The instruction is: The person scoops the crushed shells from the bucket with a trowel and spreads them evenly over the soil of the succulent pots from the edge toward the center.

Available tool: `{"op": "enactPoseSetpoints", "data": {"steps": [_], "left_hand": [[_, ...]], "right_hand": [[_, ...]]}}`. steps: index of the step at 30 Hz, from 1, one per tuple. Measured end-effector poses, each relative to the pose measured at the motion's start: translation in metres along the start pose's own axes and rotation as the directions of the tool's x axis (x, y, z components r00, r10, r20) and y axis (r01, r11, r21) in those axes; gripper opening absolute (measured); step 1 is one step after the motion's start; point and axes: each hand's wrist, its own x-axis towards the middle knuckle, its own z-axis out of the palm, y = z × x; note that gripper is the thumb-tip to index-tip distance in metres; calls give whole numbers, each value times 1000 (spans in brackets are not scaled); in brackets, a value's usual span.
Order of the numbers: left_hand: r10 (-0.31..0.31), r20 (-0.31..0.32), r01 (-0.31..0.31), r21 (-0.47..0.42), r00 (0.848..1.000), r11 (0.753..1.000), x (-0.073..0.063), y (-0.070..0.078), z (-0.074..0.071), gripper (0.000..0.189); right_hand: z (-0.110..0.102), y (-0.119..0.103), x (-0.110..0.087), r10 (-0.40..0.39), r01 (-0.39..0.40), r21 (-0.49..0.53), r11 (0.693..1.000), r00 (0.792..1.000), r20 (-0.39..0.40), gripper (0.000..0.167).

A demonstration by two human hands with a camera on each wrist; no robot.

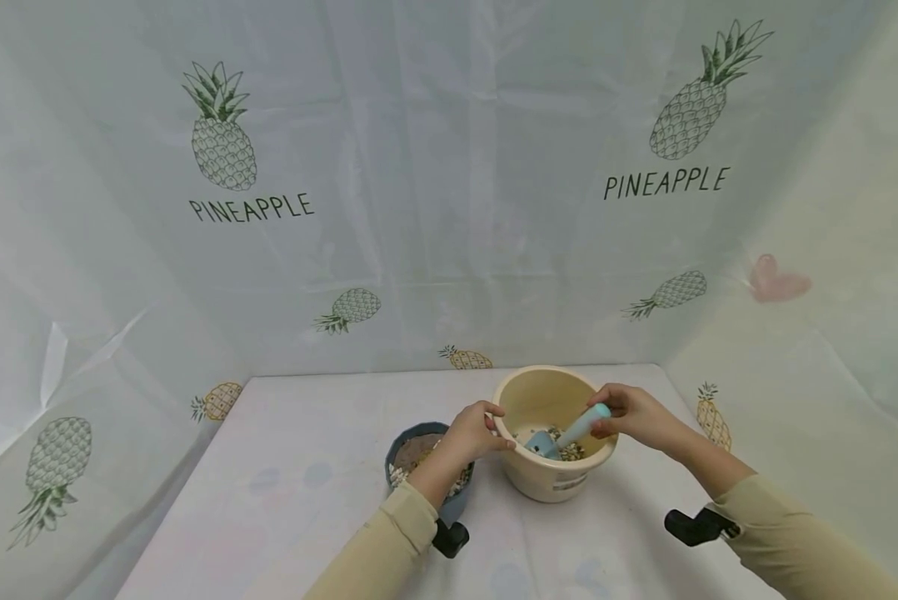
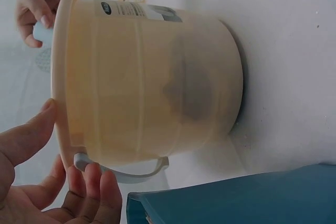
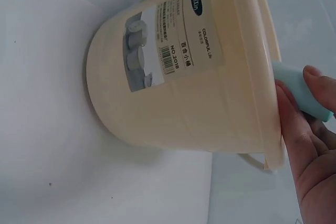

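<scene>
Blue scoop [image 1: 572,432] in right hand [image 1: 632,414]

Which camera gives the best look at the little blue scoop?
The head view: the scoop shows whole, its blade in the cream bucket, gripped by the right hand. Both wrist views show only the handle's end above the rim.

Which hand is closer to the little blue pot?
The left. The left hand hovers right above the blue pot while touching the cream bucket rim; the right hand is beyond the bucket, holding the scoop.
</scene>
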Motion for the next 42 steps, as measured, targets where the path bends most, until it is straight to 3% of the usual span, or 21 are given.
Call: {"op": "enactPoseSetpoints", "data": {"steps": [9, 23, 38, 42], "left_hand": [[5, 3, -6, 6, 1000, 1000, 0, 0, 0, 54], [6, 0, -6, 25, 1000, 1000, 1, 0, 0, 53], [11, -5, -11, -10, 1000, 1000, -3, -1, -2, 53], [24, 1, -24, -7, 1000, 1000, -5, -1, -3, 54]], "right_hand": [[-11, 7, -9, 14, -13, 21, 1000, 998, -59, 33], [-32, 2, -26, -39, 41, 14, 999, 992, -117, 32], [-39, -5, -33, 3, 3, 29, 1000, 976, -219, 40], [-37, -5, -35, 21, -3, 74, 997, 971, -237, 43]]}}
